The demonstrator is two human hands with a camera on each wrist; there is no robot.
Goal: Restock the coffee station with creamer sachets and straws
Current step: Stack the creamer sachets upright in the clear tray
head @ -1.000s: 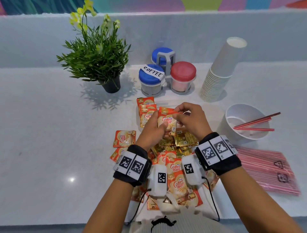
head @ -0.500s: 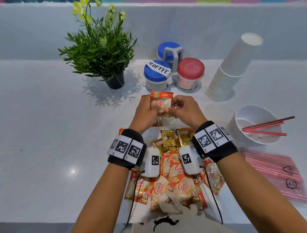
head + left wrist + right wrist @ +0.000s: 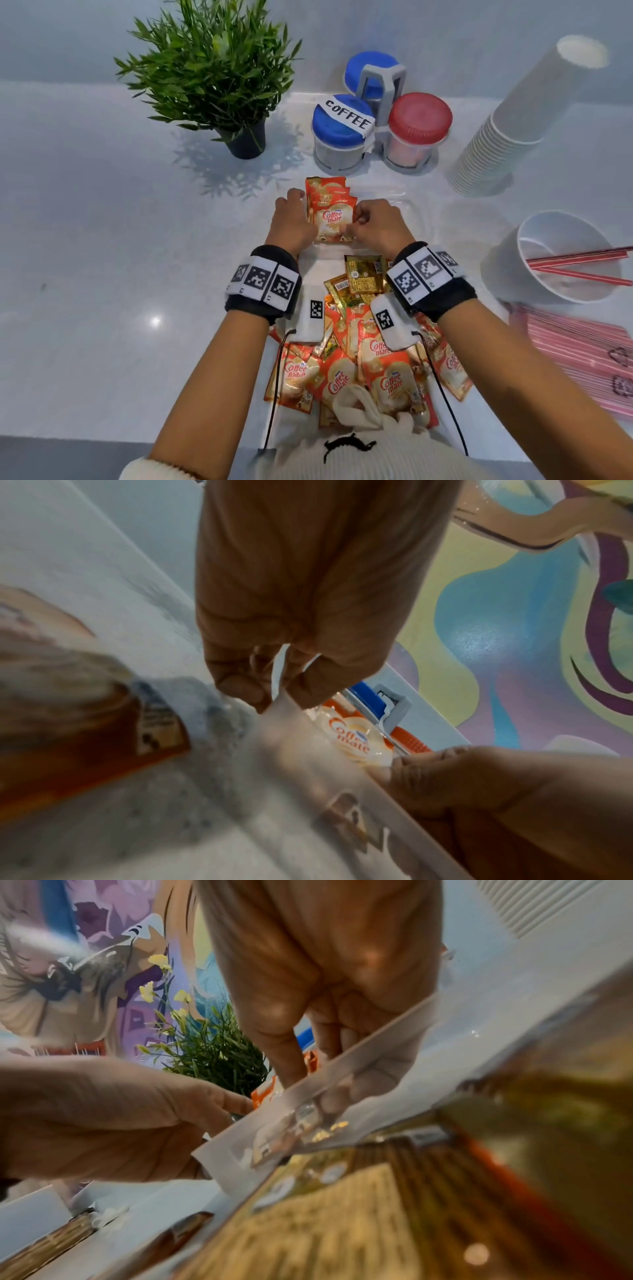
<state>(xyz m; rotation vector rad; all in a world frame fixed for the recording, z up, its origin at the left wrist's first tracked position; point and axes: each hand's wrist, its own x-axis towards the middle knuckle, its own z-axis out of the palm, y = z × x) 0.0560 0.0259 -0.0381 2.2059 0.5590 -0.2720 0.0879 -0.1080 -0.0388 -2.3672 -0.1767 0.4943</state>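
We see the fanned stack of creamer sachets (image 3: 329, 209) at the centre of the head view, standing in a clear tray (image 3: 407, 212) on the white surface (image 3: 102, 274). Our left hand (image 3: 291, 222) pinches the stack's left edge and our right hand (image 3: 376, 224) pinches its lower right corner, so both hands are clamped on the same sachets, close together. Below them, toward the bottom centre, lies a loose heap of sachets (image 3: 363, 359), orange and gold, under our wrists. At the right edge a white bowl (image 3: 507, 274) holds a few red straws (image 3: 579, 257), and a bag of straws (image 3: 582, 346) lies just below it. In the upper centre stand three lidded jars (image 3: 380, 126) in a grey rack, one labelled COFFEE. A stack of paper cups (image 3: 513, 126) leans at the upper right, and a potted plant (image 3: 219, 75) stands at the upper left.
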